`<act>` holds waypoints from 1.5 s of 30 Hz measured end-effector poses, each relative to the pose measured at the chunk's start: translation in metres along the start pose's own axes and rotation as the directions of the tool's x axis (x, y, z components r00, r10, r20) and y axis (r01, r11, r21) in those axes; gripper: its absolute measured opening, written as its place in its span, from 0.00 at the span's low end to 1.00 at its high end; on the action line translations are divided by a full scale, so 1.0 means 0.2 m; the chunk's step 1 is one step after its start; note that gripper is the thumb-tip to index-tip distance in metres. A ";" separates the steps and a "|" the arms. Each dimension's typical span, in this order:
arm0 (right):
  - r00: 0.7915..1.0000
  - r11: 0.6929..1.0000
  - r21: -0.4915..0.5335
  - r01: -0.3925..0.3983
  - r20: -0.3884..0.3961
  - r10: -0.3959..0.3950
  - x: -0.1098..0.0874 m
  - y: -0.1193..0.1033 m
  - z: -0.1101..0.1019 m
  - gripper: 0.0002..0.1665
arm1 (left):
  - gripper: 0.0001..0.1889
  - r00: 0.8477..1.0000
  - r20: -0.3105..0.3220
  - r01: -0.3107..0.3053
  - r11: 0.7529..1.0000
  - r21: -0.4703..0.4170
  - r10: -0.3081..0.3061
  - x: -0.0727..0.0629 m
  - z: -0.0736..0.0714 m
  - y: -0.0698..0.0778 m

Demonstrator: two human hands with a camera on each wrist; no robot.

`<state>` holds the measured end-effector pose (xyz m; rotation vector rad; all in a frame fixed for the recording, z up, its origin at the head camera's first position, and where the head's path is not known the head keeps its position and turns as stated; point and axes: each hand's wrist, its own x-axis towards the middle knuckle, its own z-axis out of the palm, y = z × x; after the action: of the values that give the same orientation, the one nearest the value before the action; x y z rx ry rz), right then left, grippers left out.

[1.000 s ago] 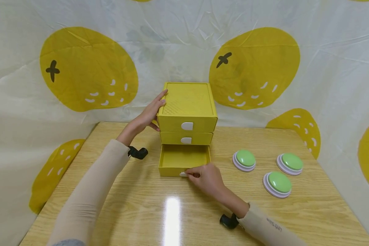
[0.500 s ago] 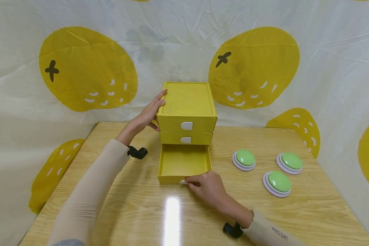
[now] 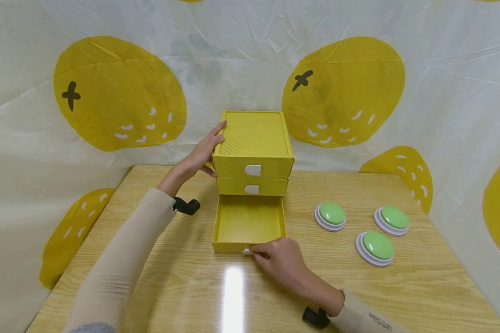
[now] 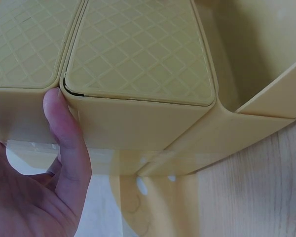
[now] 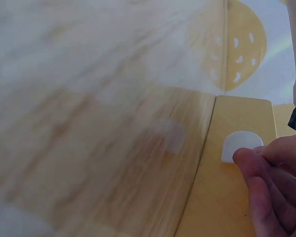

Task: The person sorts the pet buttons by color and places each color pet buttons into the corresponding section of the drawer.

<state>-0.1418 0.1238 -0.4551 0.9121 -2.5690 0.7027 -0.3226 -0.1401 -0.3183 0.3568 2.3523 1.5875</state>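
A yellow desktop drawer unit (image 3: 254, 134) with three stacked drawers stands on the table against the curtain. Its bottom drawer (image 3: 250, 222) is pulled far out and has nothing inside; the two upper drawers are closed. My right hand (image 3: 281, 261) pinches the white tab handle (image 5: 239, 143) of that bottom drawer between thumb and fingers. On the unit's left side rests my left hand (image 3: 202, 152), fingers fairly straight, fingertips at the top edge. In the left wrist view its thumb (image 4: 66, 128) lies along the seam between two drawer levels.
Three green push buttons (image 3: 332, 213) with pale bases sit on the wooden table (image 3: 183, 286) to the right of the unit. Behind hangs a white curtain (image 3: 233, 60) with yellow fruit prints. A small black device (image 3: 187, 206) is strapped at each wrist.
The bottom drawer has slid further out toward me, with my right hand moving along on its handle. My left hand stays in place on the unit's side.
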 end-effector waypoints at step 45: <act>0.980 0.917 0.348 -0.197 0.087 0.177 -0.03 0.66 -0.55 0.16 | 0.32 1.000 0.000 -0.002 1.000 0.013 0.002 -0.02 0.01 0.03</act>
<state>-0.2097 0.2761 -0.4116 0.7982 -2.6480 1.2476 -0.3178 -0.1384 -0.3131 0.3622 2.3641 1.5732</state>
